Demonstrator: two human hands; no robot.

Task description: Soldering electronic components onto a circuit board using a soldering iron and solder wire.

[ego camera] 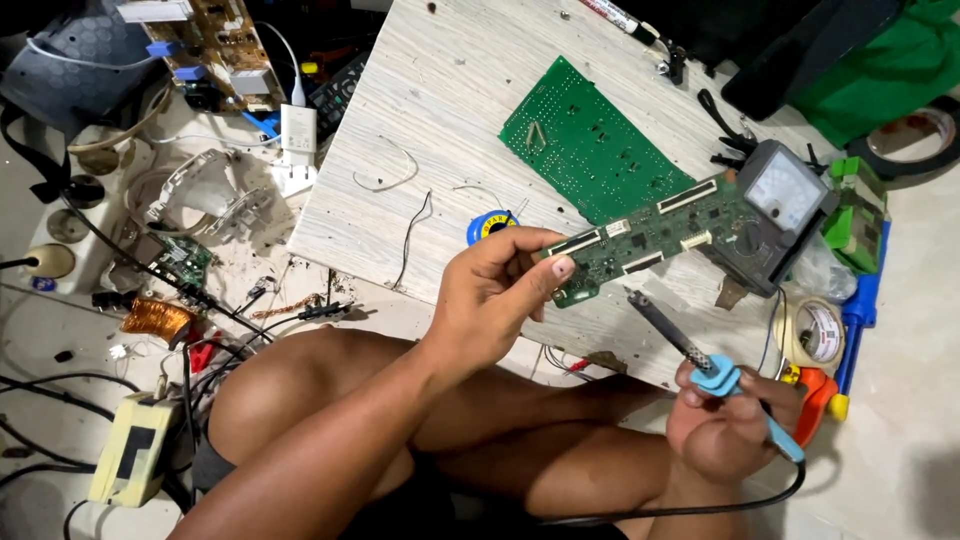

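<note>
My left hand (490, 295) grips one end of a long narrow green circuit board (655, 238) and holds it up over the wooden board's near edge. My right hand (722, 428) is closed around the blue handle of a soldering iron (700, 362). Its dark tip points up toward the underside of the narrow board, a short gap below it. A black cord runs from the iron's handle down past my legs.
A larger green circuit board (590, 140) lies on the pale wooden board (450, 90). An analog multimeter (780, 205), a blue solder spool (490, 225), tape rolls (815, 335) and loose wires sit around. Scattered electronics parts (200, 60) and cables cover the floor at left.
</note>
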